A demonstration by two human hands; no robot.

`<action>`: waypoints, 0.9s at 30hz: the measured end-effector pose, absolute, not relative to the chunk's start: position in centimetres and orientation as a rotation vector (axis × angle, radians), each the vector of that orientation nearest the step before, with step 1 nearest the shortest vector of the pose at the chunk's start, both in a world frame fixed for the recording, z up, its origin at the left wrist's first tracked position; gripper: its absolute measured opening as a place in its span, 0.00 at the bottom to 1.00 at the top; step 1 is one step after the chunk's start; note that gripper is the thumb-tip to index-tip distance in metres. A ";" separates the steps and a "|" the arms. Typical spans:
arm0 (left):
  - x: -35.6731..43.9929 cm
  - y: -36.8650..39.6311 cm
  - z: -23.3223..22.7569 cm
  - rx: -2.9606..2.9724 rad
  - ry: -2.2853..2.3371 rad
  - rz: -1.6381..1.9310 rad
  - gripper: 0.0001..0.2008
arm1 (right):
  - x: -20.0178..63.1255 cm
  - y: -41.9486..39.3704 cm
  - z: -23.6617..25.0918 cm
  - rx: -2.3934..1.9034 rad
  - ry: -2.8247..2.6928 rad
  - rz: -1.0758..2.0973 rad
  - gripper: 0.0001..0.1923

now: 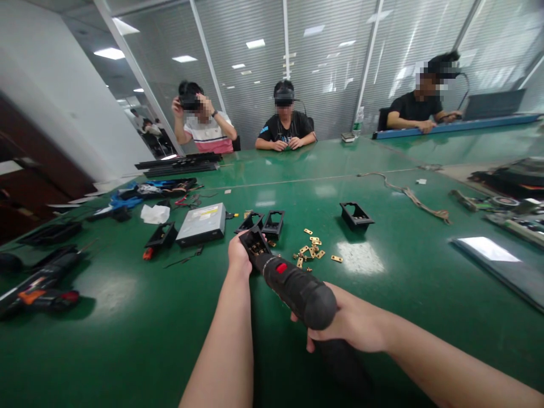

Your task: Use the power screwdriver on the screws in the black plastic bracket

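1. The left hand [237,255], at the centre of the frame, holds a black box [250,236] by its left side, fingers mostly hidden beneath it.
2. The right hand [355,320], lower right of centre, is wrapped round the grip of a black power drill [297,289].
3. The drill's long axis slants from the lower right towards the upper left, its nose meeting the near end of the held box. The box therefore lies up and left of the right hand, with the left hand nearer. Whether the drill's tip touches anything inside cannot be told.
4. The box looks like moulded plastic, matt, open-topped and roughly rectangular, with brassy bits inside. The drill is rounded and dark, with a red button [281,268] on top.
5. Just right of the box, small flat brass plates [315,241], shiny and apparently holed, lie scattered on the glossy green table [170,351].
6. Beyond the left hand sits a boxy grey metal disc drive [199,225].
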State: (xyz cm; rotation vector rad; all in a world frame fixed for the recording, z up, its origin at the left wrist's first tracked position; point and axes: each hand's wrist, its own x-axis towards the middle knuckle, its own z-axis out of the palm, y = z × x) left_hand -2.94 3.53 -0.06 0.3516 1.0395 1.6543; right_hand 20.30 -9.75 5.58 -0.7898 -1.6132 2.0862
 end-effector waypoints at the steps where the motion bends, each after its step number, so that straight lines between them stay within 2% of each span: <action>1: -3.0 3.6 -0.1 0.367 1.055 1.650 0.09 | 20.1 -10.0 5.8 -0.793 -1.676 2.019 0.10; 6: -3.0 3.5 0.0 0.417 1.074 1.605 0.11 | 18.9 -11.4 6.0 -0.962 -1.885 1.611 0.06; 9: -2.9 3.4 0.1 0.415 1.069 1.598 0.10 | 18.8 -11.3 5.7 -1.120 -1.871 1.648 0.13; 13: -2.8 3.4 0.3 0.399 1.067 1.592 0.10 | 19.4 -10.3 5.3 -1.101 -1.778 1.679 0.16; 17: -2.8 3.5 0.3 0.395 1.065 1.549 0.11 | 19.8 -9.7 5.4 -1.042 -1.612 1.691 0.28; 18: -2.8 3.6 0.2 0.397 1.063 1.545 0.11 | 19.7 -9.7 5.5 -1.024 -1.600 1.655 0.30; 22: -2.7 3.7 0.0 0.417 1.047 1.546 0.10 | 19.6 -10.0 6.2 -0.956 -1.713 1.448 0.27; 27: -2.6 3.9 -0.2 0.416 1.053 1.505 0.08 | 20.2 -10.3 6.8 -0.862 -1.951 1.198 0.41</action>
